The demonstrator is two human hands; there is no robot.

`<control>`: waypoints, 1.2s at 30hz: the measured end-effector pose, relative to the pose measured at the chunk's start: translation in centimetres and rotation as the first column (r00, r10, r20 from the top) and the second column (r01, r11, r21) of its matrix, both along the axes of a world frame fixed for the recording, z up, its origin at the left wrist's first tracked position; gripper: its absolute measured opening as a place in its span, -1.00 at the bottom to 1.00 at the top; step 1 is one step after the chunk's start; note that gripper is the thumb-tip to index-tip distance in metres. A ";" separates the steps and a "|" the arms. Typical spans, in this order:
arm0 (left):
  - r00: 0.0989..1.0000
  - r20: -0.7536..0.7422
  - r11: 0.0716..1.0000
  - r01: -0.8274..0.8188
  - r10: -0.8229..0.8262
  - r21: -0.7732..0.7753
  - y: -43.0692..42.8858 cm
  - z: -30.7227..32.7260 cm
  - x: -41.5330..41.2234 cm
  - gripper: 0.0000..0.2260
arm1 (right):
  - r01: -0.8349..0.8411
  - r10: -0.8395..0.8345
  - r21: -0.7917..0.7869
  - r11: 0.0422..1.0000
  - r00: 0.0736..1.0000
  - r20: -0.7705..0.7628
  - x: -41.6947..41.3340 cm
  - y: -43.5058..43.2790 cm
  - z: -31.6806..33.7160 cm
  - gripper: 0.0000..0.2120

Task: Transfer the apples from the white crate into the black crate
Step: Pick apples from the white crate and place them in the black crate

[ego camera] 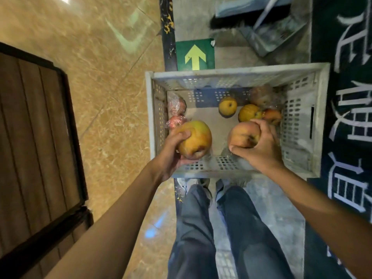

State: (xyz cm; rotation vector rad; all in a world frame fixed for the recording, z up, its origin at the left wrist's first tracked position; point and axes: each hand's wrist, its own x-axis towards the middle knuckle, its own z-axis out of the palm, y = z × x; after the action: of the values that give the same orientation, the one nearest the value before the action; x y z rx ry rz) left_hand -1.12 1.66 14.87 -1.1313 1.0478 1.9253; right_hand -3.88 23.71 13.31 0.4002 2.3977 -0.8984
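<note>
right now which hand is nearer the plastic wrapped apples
Left. The left hand, gripping a yellow apple, is just beside the wrapped apples by the left wall of the white crate; the right hand grips a pinkish apple farther right.

It looked like the entrance of a shop or public building. The floor showed polished marble-look tiles, a green directional sticker with a yellow arrow, a dark mat printed with large white characters, and a grey dustpan.
</note>
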 end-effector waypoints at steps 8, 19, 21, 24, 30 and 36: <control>0.984 -0.140 0.974 0.083 -0.114 -0.210 -0.4 3.6 -0.6 -0.81 | -0.004 0.002 -0.037 0.999 0.998 -0.055 -0.2 -1.9 4.6 -0.25; 0.965 -0.220 0.985 0.120 -0.145 -0.123 1.6 6.2 0.6 -0.13 | 0.037 -0.047 -0.107 0.994 0.995 -0.092 1.2 -1.4 7.2 -0.25; 0.958 -0.205 0.963 0.154 -0.200 -0.223 2.1 6.6 0.9 -0.31 | 0.047 -0.055 -0.101 0.994 0.995 -0.081 1.4 -1.3 7.5 -0.24; 0.905 -0.252 0.871 0.206 -0.344 -0.446 2.4 6.6 1.7 -0.31 | 0.056 -0.064 -0.097 0.994 0.995 -0.082 1.6 -1.0 8.0 -0.25; 0.784 -0.220 0.570 0.199 -0.581 -0.797 3.1 7.4 3.4 -0.30 | 0.031 -0.038 -0.076 0.997 0.995 -0.093 2.4 -0.3 9.2 -0.24; 0.830 -0.330 0.732 0.130 -0.449 -0.669 3.6 8.5 4.2 -0.34 | 0.015 -0.020 -0.055 0.998 0.996 -0.085 3.0 0.2 9.6 -0.20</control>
State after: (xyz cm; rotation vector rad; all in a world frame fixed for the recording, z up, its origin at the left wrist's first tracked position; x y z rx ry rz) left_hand 3.10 5.30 23.36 -0.7199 2.1302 1.6464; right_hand -0.84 23.93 22.95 0.3693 2.4449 -1.0055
